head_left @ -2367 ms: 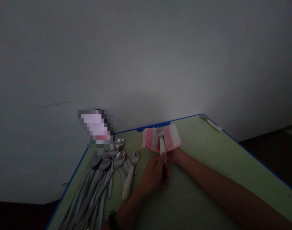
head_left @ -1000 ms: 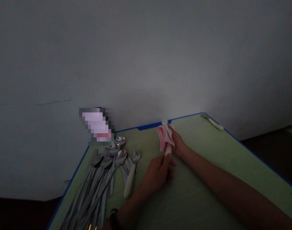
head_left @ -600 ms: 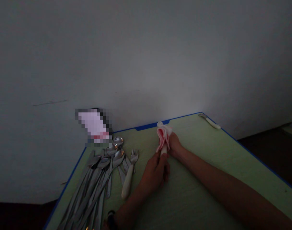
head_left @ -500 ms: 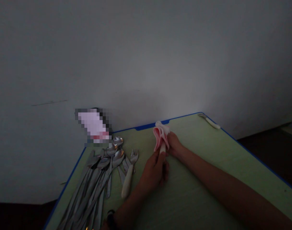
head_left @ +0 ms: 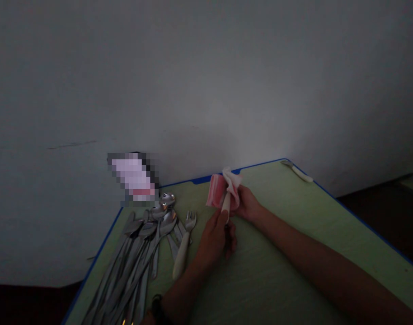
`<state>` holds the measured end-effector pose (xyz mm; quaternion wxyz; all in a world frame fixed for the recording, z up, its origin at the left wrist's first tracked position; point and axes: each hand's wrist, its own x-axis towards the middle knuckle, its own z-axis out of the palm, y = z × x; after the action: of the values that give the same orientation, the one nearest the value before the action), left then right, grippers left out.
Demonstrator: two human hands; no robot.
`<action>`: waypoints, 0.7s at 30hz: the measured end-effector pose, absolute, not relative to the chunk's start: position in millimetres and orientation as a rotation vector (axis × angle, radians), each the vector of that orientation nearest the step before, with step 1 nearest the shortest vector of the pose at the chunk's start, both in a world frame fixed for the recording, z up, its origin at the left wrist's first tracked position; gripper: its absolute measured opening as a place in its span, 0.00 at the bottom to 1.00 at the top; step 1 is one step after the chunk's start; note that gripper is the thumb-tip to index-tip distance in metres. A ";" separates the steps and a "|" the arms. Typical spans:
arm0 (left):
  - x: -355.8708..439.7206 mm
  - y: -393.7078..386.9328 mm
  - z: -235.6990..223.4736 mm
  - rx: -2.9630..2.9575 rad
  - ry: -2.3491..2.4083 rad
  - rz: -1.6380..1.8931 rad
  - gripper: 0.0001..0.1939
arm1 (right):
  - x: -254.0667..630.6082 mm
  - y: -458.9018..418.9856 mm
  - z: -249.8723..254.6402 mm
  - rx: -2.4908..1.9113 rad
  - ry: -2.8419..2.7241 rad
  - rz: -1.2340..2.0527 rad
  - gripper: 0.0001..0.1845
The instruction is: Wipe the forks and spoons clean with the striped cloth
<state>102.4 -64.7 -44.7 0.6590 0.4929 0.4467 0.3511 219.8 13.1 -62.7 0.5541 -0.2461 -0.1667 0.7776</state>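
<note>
My left hand (head_left: 217, 235) is closed round the white handle of a utensil (head_left: 226, 206), whose head is hidden in a pink-and-white cloth (head_left: 217, 189). My right hand (head_left: 248, 204) grips that cloth from the right, wrapped about the utensil's upper end. Left of my left hand lies a fork with a white handle (head_left: 182, 253), tines pointing away from me. Beside it spreads a pile of metal spoons and other cutlery (head_left: 135, 257), handles toward me.
At the far right corner of the green, blue-edged table (head_left: 294, 253) lies another white-handled utensil (head_left: 300, 173). A blurred-out phone-like device (head_left: 133, 178) leans at the back left. A grey wall (head_left: 206, 81) rises directly behind the table.
The cloth has opened out to the left, showing more of its pink side round the utensil. Both hands have shifted slightly, keeping their hold.
</note>
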 end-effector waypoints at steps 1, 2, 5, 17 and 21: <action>102.4 -64.7 -44.6 1.111 1.017 0.801 0.14 | 219.5 14.5 -64.2 -0.588 -0.397 1.820 0.10; 102.4 -64.6 -44.5 1.105 1.023 0.807 0.14 | 219.4 15.7 -65.3 -0.594 -0.400 1.800 0.09; 102.4 -64.4 -45.2 1.094 1.024 0.826 0.14 | 219.7 17.1 -64.9 -0.599 -0.405 1.755 0.08; 103.3 -63.6 -47.8 1.161 1.000 0.773 0.13 | 217.8 12.7 -68.7 -0.671 -0.557 1.722 0.03; 103.0 -63.6 -45.9 1.209 1.045 0.734 0.13 | 215.8 12.2 -69.5 -0.700 -0.595 1.636 0.06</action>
<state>103.0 -63.6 -45.9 0.6378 0.5297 0.4576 0.3213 215.8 12.2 -69.5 0.5914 -0.3008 -0.2558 0.7031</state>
